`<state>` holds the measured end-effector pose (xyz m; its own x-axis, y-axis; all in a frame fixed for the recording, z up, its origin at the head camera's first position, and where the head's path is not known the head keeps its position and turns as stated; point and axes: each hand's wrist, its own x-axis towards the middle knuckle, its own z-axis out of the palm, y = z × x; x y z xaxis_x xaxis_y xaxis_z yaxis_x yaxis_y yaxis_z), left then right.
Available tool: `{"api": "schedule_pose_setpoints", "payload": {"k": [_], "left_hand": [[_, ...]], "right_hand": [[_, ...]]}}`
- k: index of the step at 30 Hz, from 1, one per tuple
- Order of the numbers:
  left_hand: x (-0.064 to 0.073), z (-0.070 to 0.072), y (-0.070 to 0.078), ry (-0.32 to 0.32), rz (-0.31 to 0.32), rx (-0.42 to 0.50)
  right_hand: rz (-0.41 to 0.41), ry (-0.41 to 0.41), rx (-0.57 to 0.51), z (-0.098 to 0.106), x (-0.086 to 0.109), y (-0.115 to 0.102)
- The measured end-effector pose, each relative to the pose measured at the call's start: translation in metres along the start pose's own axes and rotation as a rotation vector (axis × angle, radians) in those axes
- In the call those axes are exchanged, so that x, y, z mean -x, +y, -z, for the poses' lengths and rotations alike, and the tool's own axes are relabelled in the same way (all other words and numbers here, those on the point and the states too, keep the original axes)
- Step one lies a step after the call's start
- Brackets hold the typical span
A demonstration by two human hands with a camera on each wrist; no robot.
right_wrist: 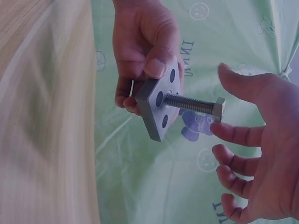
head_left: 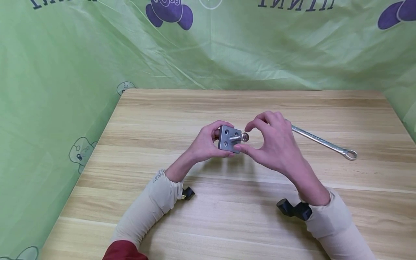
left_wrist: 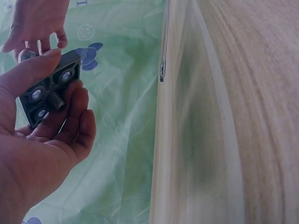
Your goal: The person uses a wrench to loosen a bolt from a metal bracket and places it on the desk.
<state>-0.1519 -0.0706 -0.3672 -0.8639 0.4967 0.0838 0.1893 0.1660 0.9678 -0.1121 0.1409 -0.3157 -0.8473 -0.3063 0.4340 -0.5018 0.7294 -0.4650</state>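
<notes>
The left hand (head_left: 206, 143) grasped a drilled metal plate (head_left: 231, 133) pierced by a hex bolt (right_wrist: 195, 104), the released right hand (head_left: 276, 143) at its three o'clock.

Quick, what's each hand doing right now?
Left hand: holding the metal plate.
Right hand: open near the bolt, holding nothing.

The square grey metal plate (head_left: 232, 144) is above the pale wood-grain worktop (head_left: 162, 126), in the left hand (head_left: 206, 144). A silver hex-headed steel bolt (head_left: 238, 138) runs through it. The right hand (head_left: 276, 144) is right of the plate; farther right, on the worktop, lies a long silver metal wrench (head_left: 325, 142). Behind the plate hangs a green printed sheet (head_left: 243, 54).
</notes>
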Motion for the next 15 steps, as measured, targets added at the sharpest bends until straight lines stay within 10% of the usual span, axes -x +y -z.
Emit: {"api": "schedule_pose_setpoints", "payload": {"k": [15], "left_hand": [[0.0000, -0.0006, 0.0007, -0.002, 0.006, -0.005]], "right_hand": [[0.022, 0.025, 0.043, -0.0082, 0.0006, -0.0014]]}}
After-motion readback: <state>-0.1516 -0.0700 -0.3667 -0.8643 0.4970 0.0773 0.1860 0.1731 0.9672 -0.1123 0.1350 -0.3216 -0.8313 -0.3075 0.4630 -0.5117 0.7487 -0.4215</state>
